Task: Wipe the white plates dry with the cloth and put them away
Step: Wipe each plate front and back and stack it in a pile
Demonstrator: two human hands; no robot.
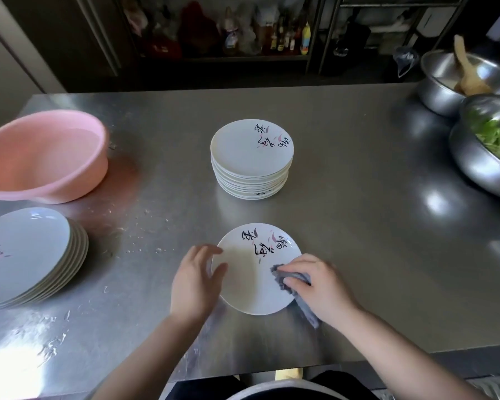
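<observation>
A: Plate lies flat at the table's near edge. Right hand presses the cloth on it.

B: Left hand?

A: Fingers spread, steadying the rim, holding nothing. Risk: a hard wipe slides the plate off.

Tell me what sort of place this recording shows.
Probably a restaurant or canteen kitchen: a stainless steel worktable, stacks of identical white plates, large steel bowls, one holding greens, and a rack of sauce bottles behind.

Steel table glaring with reflected light; dark shelving behind, bottles.
</observation>
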